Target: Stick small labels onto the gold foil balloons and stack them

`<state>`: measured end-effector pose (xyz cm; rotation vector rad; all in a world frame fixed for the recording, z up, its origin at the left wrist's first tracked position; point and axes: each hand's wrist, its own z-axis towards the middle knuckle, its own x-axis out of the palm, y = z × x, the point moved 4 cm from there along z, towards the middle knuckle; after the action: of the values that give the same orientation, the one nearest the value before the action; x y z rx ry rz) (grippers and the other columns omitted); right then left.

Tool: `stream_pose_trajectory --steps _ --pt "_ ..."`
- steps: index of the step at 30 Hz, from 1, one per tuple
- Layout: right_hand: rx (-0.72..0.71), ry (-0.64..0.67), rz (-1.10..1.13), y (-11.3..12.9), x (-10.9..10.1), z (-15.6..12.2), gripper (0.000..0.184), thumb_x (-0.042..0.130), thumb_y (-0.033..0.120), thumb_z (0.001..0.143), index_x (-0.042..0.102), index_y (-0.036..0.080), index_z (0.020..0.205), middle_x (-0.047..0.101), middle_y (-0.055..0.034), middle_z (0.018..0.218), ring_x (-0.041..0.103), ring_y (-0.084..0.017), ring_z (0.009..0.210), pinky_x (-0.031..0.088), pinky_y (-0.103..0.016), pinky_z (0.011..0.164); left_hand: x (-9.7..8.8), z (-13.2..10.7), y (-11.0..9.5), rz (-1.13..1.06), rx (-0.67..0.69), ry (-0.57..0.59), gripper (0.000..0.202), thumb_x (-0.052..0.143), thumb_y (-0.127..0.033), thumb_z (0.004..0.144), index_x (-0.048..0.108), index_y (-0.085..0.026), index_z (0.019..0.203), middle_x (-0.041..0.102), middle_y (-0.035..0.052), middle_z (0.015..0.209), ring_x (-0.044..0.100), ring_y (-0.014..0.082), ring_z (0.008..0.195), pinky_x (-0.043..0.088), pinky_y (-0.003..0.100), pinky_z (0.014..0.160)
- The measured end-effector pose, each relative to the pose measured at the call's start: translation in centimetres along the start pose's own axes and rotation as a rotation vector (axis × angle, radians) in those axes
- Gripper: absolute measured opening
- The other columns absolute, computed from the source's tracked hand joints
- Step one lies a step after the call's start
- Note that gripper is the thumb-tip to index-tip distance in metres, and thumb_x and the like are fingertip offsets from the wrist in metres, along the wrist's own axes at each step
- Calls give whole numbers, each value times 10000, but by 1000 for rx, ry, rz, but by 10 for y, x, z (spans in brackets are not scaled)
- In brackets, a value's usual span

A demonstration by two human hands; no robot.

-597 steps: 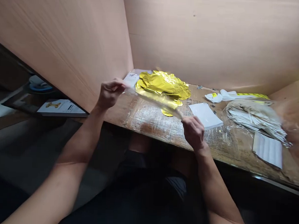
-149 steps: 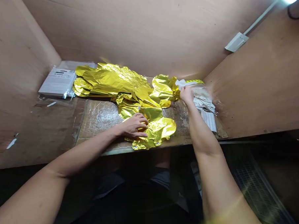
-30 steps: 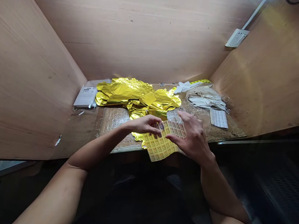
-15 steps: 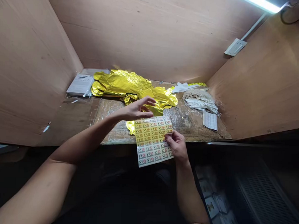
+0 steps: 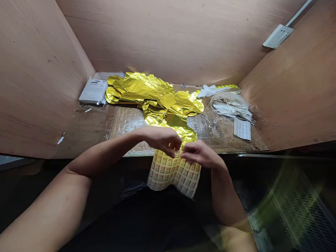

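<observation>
Limp yellow-and-white printed sticker sheet [image 5: 174, 174] hangs over the plywood bench's front edge [image 5: 139, 153], its top edge pinched by left hand [image 5: 163, 140] and right hand [image 5: 200, 153]. Crumpled gold foil balloons [image 5: 155, 97] lie just behind; the sheet's lower edge falls free above dark clothing [image 5: 152, 222].

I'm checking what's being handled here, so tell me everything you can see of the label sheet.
The sheet of small printed labels is thin, flexible and paper-like, with a grid of yellowish labels. It hangs bowed below the table edge, held at its top by the left hand and right hand, just in front of the gold foil balloons.
</observation>
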<state>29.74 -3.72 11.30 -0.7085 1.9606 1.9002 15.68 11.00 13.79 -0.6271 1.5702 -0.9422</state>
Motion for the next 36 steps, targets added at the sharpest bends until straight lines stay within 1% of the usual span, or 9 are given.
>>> stream_pose_trajectory --steps 4,6,10,14,21,23,26,30,36 --pt "-57 -849 -466 38 -46 -27 209 629 386 1028 731 205 1052 759 -100 958 705 -261 902 543 -402 841 -4 1 13 -358 -64 -217 350 762 -464 894 591 -185 770 598 -9 697 514 131 628 379 253 584" --pt "-164 -1019 -605 55 -34 -43 170 657 322 1012 716 227 1140 768 -118 1073 718 -301 1043 529 -469 977 0 -4 20 -548 -55 -379 390 764 -490 889 540 -185 794 580 -12 739 513 127 670 394 245 621" --pt "-315 -748 -660 58 12 -37 362 711 291 980 653 251 1335 738 -132 1295 676 -331 1257 476 -512 1119 21 -12 27 -779 -85 -571 451 816 -488 826 479 -189 799 515 -39 731 449 94 625 357 216 593" --pt "-102 -501 -462 25 22 -15 674 786 404 916 533 199 1506 647 -182 1454 599 -384 1350 436 -573 1152 39 -17 24 -833 -116 -560 440 803 -491 819 486 -186 824 515 -30 757 450 94 626 366 218 594" --pt "101 -77 245 -5 29 -2 224 708 384 951 726 166 1002 715 -27 901 638 -179 805 518 -279 740 25 -40 9 -80 -103 -915 324 814 -458 833 641 -184 815 654 120 1160 581 275 1148 512 403 990" --pt "95 -37 376 -7 32 2 286 736 432 934 734 161 1026 723 -39 953 641 -187 837 521 -279 755 26 -38 14 -88 -100 -817 325 830 -470 831 693 -178 872 669 138 1262 596 296 1201 517 421 1015" --pt "126 -52 455 -18 32 10 354 770 485 903 735 158 1033 714 -43 932 630 -181 806 509 -270 712 31 -29 33 -414 -124 -579 398 799 -530 860 725 -145 923 740 93 959 686 223 874 557 330 783" --pt "194 29 526 -30 39 26 433 748 580 897 707 153 964 665 -27 799 573 -151 690 456 -248 608 26 -20 57 -611 -162 -504 440 832 -544 821 728 -122 892 730 60 825 667 167 707 516 267 657" --pt "176 -83 411 -37 40 55 528 671 687 911 578 190 760 554 6 692 466 -125 623 375 -241 553 6 -20 84 -539 -151 -800 516 894 -526 738 521 -174 689 555 -37 627 490 86 554 383 208 520"
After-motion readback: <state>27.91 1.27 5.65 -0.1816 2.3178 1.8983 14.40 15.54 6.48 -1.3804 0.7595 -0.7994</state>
